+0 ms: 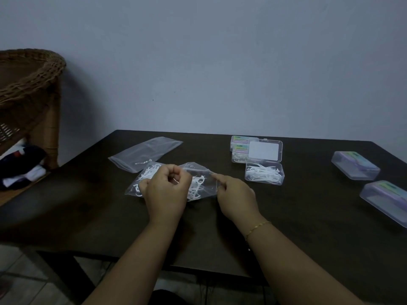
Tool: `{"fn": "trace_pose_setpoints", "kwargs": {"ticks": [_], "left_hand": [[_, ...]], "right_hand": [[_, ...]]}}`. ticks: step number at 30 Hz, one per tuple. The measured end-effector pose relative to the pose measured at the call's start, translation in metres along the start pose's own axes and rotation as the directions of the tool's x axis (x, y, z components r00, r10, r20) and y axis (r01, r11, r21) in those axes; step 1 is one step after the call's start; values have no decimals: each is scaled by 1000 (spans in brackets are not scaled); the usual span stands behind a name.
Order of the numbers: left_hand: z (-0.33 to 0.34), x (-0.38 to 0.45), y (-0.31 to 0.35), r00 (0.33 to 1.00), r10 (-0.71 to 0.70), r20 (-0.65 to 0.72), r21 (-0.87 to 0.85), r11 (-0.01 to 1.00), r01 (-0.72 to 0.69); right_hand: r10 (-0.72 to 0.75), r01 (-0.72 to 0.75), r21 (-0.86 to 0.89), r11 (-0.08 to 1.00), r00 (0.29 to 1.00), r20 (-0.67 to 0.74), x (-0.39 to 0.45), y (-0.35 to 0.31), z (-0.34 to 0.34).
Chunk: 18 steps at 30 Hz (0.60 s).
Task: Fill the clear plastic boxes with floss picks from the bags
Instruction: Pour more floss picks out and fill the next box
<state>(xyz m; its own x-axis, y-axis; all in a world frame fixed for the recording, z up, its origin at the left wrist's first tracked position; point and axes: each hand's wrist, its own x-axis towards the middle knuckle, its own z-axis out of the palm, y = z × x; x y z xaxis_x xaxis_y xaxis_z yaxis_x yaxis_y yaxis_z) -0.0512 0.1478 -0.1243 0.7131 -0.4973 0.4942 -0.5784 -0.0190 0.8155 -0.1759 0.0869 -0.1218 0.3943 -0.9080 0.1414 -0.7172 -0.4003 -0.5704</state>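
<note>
A clear plastic bag (199, 183) holding several white floss picks lies mid-table. My left hand (167, 190) sits over it with fingers curled, pinching the bag's upper edge. My right hand (235, 194) pinches the bag's right end. To the right stands an open clear box (264, 173) with floss picks inside, its lid (265, 150) tipped back. Behind the bag lies another clear bag (145, 153), nearly empty, with a few picks near its front edge.
Two closed filled boxes (239, 148) are stacked behind the open one. Two more clear boxes (355, 165) (385, 202) with purple labels lie at the right of the dark table (308, 227). A wicker chair (28, 95) stands left.
</note>
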Motion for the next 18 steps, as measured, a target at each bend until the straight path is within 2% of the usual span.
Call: {"fn": "trace_pose_setpoints", "kwargs": {"ticks": [5, 7, 9, 11, 14, 16, 18], "left_hand": [[1, 0, -4, 995, 73, 64, 9, 997, -74], [1, 4, -8, 978, 159, 132, 35, 986, -165], [-1, 14, -9, 932, 257, 255, 52, 959, -279], [-5, 29, -9, 839, 271, 472, 101, 929, -357], [-8, 53, -6, 622, 68, 780, 296, 836, -463], [-10, 64, -9, 508, -63, 859, 373, 757, -536], [-12, 72, -14, 436, -128, 891, 390, 707, -590]], "right_hand": [[67, -69, 87, 994, 997, 26, 4, 2, -2], [94, -97, 131, 987, 995, 26, 6, 5, -4], [120, -125, 162, 979, 992, 39, 8, 7, -6], [139, -149, 197, 969, 988, 65, 10, 8, -7], [156, -171, 245, 954, 984, 80, 12, 10, -9], [174, -193, 248, 949, 980, 96, 13, 12, -8], [200, -223, 262, 939, 973, 112, 12, 15, -8]]}}
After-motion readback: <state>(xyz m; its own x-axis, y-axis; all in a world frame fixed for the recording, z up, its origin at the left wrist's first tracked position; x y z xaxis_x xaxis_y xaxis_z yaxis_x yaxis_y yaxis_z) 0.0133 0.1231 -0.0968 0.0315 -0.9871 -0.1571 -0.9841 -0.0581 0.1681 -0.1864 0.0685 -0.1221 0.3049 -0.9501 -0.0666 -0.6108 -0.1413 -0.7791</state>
